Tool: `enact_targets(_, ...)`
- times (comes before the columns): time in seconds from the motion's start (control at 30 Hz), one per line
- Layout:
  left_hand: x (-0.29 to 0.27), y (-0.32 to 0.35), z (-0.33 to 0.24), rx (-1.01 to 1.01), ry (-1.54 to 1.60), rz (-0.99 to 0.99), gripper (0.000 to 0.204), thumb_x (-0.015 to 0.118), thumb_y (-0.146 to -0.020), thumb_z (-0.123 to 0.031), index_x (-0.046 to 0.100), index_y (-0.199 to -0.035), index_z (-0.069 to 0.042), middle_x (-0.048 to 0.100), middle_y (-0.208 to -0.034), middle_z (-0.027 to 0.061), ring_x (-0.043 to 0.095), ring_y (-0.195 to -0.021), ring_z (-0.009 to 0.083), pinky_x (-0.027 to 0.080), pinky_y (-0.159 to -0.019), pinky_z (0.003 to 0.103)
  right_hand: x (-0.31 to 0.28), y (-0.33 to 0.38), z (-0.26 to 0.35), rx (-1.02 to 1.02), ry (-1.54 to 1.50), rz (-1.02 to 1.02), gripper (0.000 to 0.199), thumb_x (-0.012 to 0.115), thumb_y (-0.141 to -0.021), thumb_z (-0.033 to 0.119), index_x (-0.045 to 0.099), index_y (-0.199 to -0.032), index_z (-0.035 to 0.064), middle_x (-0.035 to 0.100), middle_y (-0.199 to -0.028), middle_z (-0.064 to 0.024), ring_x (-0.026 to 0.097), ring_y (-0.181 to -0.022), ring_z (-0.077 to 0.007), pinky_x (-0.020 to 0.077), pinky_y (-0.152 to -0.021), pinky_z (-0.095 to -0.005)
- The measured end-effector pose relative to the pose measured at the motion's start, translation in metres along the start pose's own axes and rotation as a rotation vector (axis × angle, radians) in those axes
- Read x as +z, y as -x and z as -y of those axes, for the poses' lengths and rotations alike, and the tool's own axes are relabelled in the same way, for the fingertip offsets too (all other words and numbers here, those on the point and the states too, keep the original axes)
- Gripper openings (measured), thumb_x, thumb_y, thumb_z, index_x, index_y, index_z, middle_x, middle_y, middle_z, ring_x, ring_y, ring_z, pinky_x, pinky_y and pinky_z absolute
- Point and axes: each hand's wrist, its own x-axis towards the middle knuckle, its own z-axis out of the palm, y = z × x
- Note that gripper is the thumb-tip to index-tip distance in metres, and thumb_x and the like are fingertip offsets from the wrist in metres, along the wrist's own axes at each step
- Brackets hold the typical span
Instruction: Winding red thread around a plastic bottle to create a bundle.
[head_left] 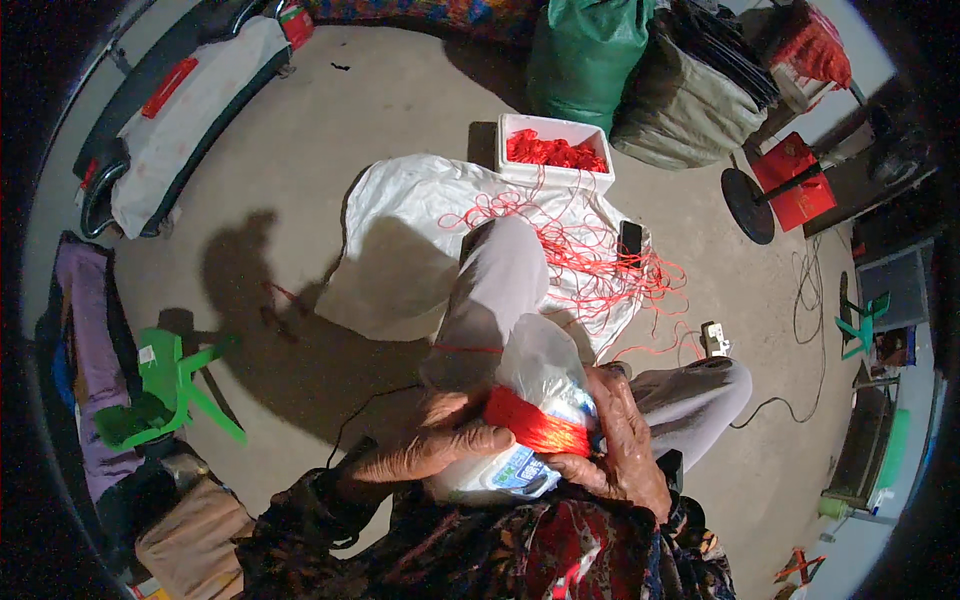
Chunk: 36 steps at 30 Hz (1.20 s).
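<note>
Across my lap I hold a clear and white plastic packet (520, 472) with blue print. A thick band of red cord (540, 424) is wound round its middle. My left hand (440, 450) grips the left side, its thumb pressed against the band's edge. On the other side my right hand (625, 440) is wrapped round the packet, fingers curled under the cord. A strand of red cord runs across my left knee. Beyond my knees, loose loops of red cord (585, 255) lie tangled on a white sheet (400, 225).
Behind the sheet stands a white foam box (508, 170) of red cord, with a green sack (585, 60) behind it. A black phone (630, 240) lies among the loops, and a power strip (714, 338) is at the right. A green plastic chair (160, 390) stands left.
</note>
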Motion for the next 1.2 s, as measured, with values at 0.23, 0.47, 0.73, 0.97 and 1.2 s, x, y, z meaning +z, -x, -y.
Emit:
enact_targets(0.23,0.011,0.006,0.001,-0.083,0.134,-0.161,0.046,0.065,-0.089,-0.036,0.06,-0.119,-0.001,0.065,-0.105,0.0064,0.059,-0.094,0.0139,0.047,-0.086,0.032,-0.001,-0.005,0.004,-0.053,-0.017,-0.037,0.061,0.075,-0.08,0.022,0.05,-0.126,-0.0068,0.052,-0.115,-0.0251,0.059,-0.1,-0.0389,0.0502,-0.082,-0.0417)
enact_targets(0.47,0.017,-0.004,0.002,-0.028,0.159,-0.161,0.043,0.063,-0.09,-0.035,0.061,-0.118,-0.002,0.066,-0.107,0.0072,0.06,-0.099,0.0139,0.047,-0.09,0.031,0.008,0.001,0.003,-0.069,0.017,-0.184,0.051,0.072,-0.082,0.018,0.053,-0.123,-0.0074,0.054,-0.106,-0.0228,0.059,-0.089,-0.0349,0.0503,-0.074,-0.0387)
enact_targets(0.73,0.004,-0.016,0.043,-0.022,0.503,-0.115,0.073,0.064,-0.082,-0.052,0.05,-0.131,0.0,0.057,-0.125,0.0144,0.056,-0.113,0.024,0.045,-0.098,0.04,0.001,0.01,-0.026,0.14,-0.746,-0.116,0.1,0.086,-0.064,0.036,0.035,-0.142,-0.0006,0.046,-0.139,-0.0182,0.043,-0.131,-0.0288,0.033,-0.109,-0.0382)
enact_targets(0.97,0.008,-0.046,0.073,0.093,0.609,-0.128,0.072,0.064,-0.081,-0.05,0.05,-0.131,0.0,0.057,-0.125,0.0142,0.057,-0.113,0.0241,0.045,-0.098,0.04,0.005,0.014,-0.043,0.21,-0.73,-0.036,0.083,0.082,-0.072,0.029,0.042,-0.141,0.0088,0.044,-0.143,-0.0109,0.04,-0.134,-0.0249,0.0341,-0.11,-0.0402)
enact_targets(1.2,0.013,-0.056,0.08,0.13,0.601,-0.149,0.072,0.065,-0.08,-0.049,0.05,-0.131,0.0,0.057,-0.125,0.014,0.057,-0.113,0.0242,0.046,-0.098,0.04,0.007,0.011,-0.051,0.05,-0.647,-0.054,0.067,0.076,-0.08,0.027,0.047,-0.137,0.007,0.048,-0.137,-0.0131,0.044,-0.129,-0.0262,0.035,-0.107,-0.0402)
